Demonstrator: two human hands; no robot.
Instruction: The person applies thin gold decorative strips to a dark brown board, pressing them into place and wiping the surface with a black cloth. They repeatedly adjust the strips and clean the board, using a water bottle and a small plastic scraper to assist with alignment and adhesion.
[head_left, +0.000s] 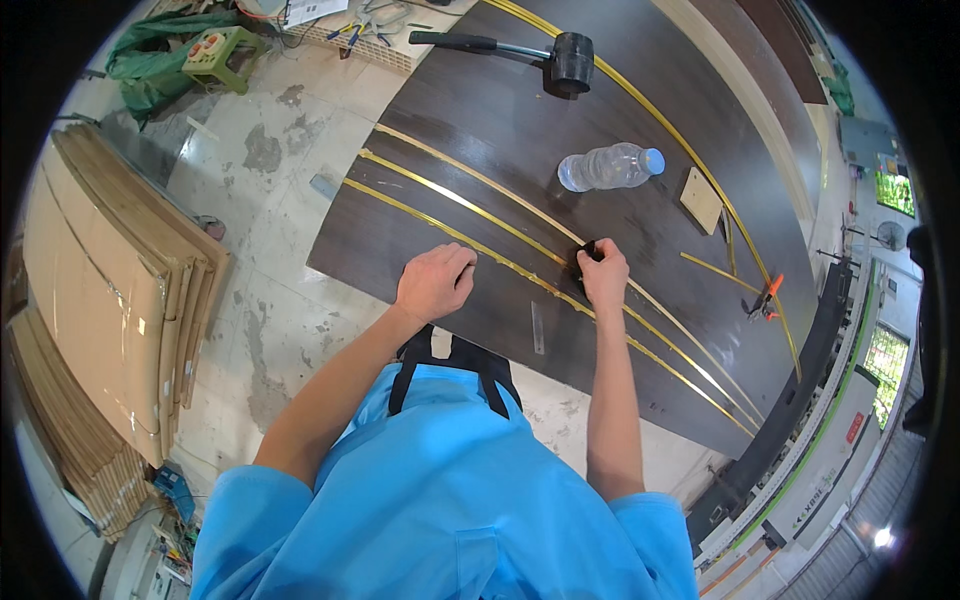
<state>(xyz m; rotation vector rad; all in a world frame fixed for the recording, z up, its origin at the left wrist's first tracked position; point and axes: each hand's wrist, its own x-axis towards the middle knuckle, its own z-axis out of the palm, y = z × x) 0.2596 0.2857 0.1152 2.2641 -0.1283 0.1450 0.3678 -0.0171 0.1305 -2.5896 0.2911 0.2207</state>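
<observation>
Several thin gold strips lie side by side along a dark brown board, among them the nearest gold strip [418,213] with ragged yellowish edges, a middle gold strip [450,193] and a paler far strip [470,172]. My right hand [606,277] pinches a small black pad-like piece [583,262], pressed down over the middle and far strips. Its exact kind is hard to make out. My left hand [437,281] is curled closed on the board, its knuckles close to the nearest strip, with nothing visible in it. A short clear strip [538,328] lies between my hands.
Beyond the strips on the dark board [480,105] are a rubber mallet [571,63], a plastic bottle [610,167], a small wooden block [701,201] and an orange-handled clamp [767,298]. A long yellow strip [690,150] curves along the far side. Stacked cardboard panels [100,290] stand left.
</observation>
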